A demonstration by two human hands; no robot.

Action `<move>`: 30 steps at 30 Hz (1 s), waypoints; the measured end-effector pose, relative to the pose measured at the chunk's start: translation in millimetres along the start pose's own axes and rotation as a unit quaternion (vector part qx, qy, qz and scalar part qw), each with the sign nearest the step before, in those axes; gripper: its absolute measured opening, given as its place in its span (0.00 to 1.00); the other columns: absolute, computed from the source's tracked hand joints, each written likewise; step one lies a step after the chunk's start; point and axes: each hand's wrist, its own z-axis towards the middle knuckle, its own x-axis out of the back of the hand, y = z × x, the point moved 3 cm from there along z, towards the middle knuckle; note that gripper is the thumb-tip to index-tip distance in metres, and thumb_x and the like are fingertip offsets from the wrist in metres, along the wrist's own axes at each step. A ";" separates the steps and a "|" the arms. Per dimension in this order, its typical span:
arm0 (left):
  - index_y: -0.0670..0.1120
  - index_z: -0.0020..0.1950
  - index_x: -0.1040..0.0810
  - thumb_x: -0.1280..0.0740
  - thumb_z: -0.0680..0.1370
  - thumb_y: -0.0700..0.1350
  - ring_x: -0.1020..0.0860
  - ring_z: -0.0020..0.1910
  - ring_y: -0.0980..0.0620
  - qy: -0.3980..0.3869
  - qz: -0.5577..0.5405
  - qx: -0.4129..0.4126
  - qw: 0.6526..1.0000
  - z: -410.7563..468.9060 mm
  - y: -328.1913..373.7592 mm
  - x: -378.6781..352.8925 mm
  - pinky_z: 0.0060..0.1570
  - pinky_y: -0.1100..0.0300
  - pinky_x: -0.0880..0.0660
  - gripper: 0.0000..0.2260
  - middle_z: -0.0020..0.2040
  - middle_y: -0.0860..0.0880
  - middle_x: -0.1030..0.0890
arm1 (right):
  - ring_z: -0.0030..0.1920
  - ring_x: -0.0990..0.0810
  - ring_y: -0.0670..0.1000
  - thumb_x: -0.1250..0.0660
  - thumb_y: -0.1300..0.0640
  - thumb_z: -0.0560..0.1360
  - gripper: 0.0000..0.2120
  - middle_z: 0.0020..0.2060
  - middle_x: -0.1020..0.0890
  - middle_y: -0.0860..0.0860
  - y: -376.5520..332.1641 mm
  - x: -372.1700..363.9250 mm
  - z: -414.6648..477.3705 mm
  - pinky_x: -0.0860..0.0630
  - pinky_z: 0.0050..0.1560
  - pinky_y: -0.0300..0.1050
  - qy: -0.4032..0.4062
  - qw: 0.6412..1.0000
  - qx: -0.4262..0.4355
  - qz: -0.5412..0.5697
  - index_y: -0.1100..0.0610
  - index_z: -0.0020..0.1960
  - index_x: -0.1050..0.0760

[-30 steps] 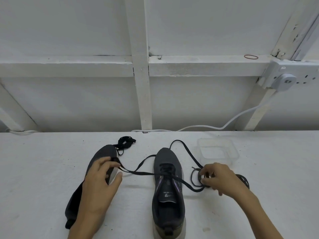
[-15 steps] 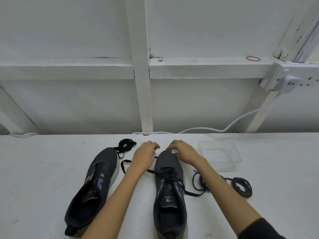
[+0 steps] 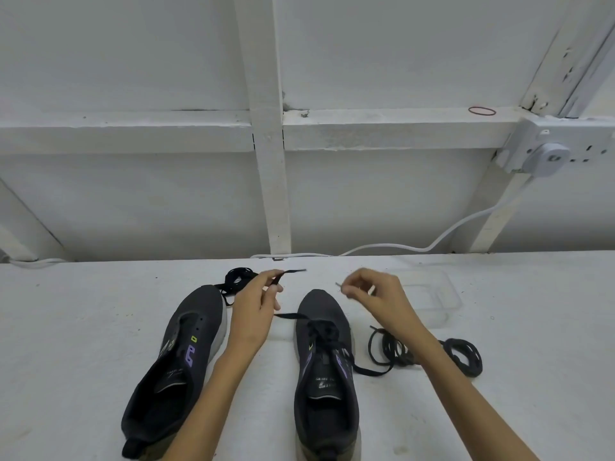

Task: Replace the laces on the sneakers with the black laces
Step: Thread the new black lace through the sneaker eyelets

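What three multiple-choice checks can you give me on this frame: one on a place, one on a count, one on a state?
1. Where does the clear container lie relative to the right sneaker?
A. Beyond its toe, to the right
B. On top of it
C. Nearer the person, to its left

2. How many sneakers stand on the table?
A. One
B. Two
C. Three

3. What is the left hand doing?
A. Lying flat on the table
B. Pinching the black lace near its end
C. Gripping a heel

Answers:
1. A: the container sits on the table past the toe, off to the right.
2. B: only the unlaced left sneaker and the partly laced right one show.
3. B: thumb and finger nip the lace, lifted above the table.
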 end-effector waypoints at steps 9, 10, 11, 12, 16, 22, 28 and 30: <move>0.50 0.46 0.17 0.34 0.78 0.49 0.28 0.34 0.59 -0.074 -0.088 0.038 0.993 -72.8 2.9 10.4 0.35 0.68 0.33 0.07 0.36 0.55 0.21 | 0.38 0.24 0.44 0.28 0.60 0.73 0.10 0.38 0.19 0.38 5.4 -8.6 -71.1 0.32 0.38 0.31 -0.129 0.990 0.012 -0.047 0.45 0.39 0.19; 0.50 0.45 0.17 0.34 0.78 0.49 0.29 0.33 0.60 -0.067 -0.090 0.049 0.993 -76.0 -0.9 9.7 0.35 0.69 0.33 0.07 0.35 0.55 0.21 | 0.39 0.24 0.44 0.28 0.60 0.73 0.09 0.38 0.19 0.38 5.4 -9.8 -72.8 0.32 0.38 0.31 -0.130 0.990 0.014 -0.051 0.46 0.40 0.18; 0.50 0.45 0.17 0.33 0.78 0.48 0.27 0.33 0.59 -0.061 -0.093 0.059 0.992 -79.1 -1.7 9.6 0.36 0.70 0.32 0.06 0.35 0.55 0.20 | 0.39 0.24 0.44 0.28 0.59 0.73 0.08 0.38 0.19 0.37 5.1 -11.0 -73.7 0.32 0.39 0.31 -0.131 0.990 0.017 -0.058 0.47 0.40 0.18; 0.50 0.45 0.17 0.32 0.77 0.47 0.26 0.34 0.58 -0.056 -0.095 0.067 0.992 -81.6 -2.8 9.3 0.37 0.70 0.31 0.04 0.36 0.54 0.19 | 0.40 0.24 0.44 0.29 0.59 0.73 0.07 0.38 0.20 0.36 4.7 -12.0 -74.2 0.32 0.39 0.31 -0.134 0.988 0.021 -0.068 0.47 0.40 0.18; 0.51 0.46 0.15 0.28 0.75 0.44 0.19 0.42 0.53 -0.056 -0.095 0.095 0.989 -88.2 -5.0 6.5 0.46 0.65 0.24 0.03 0.41 0.52 0.15 | 0.41 0.26 0.42 0.30 0.56 0.73 0.04 0.36 0.23 0.36 2.5 -11.6 -73.5 0.33 0.41 0.31 -0.144 0.982 0.035 -0.119 0.48 0.41 0.18; 0.50 0.46 0.13 0.25 0.73 0.43 0.17 0.47 0.59 -0.049 -0.090 0.126 0.987 -93.2 -8.1 2.4 0.44 0.73 0.25 0.04 0.42 0.57 0.14 | 0.42 0.28 0.37 0.36 0.51 0.77 0.06 0.37 0.26 0.41 -8.5 -18.0 -66.8 0.33 0.41 0.35 -0.177 0.959 0.052 -0.215 0.49 0.45 0.21; 0.50 0.44 0.13 0.24 0.71 0.43 0.17 0.45 0.59 -0.045 -0.093 0.141 0.985 -93.0 -6.9 -0.1 0.48 0.66 0.23 0.04 0.41 0.56 0.14 | 0.43 0.31 0.41 0.39 0.49 0.80 0.10 0.42 0.28 0.41 -19.3 -26.1 -62.7 0.34 0.41 0.40 -0.198 0.936 0.065 -0.285 0.52 0.49 0.22; 0.49 0.43 0.13 0.24 0.71 0.43 0.17 0.45 0.58 -0.044 -0.094 0.141 0.985 -92.1 -6.4 -1.0 0.49 0.63 0.22 0.03 0.41 0.55 0.14 | 0.46 0.28 0.43 0.38 0.49 0.79 0.09 0.44 0.27 0.42 -20.8 -26.8 -64.4 0.29 0.43 0.42 -0.175 0.943 0.060 -0.275 0.50 0.50 0.21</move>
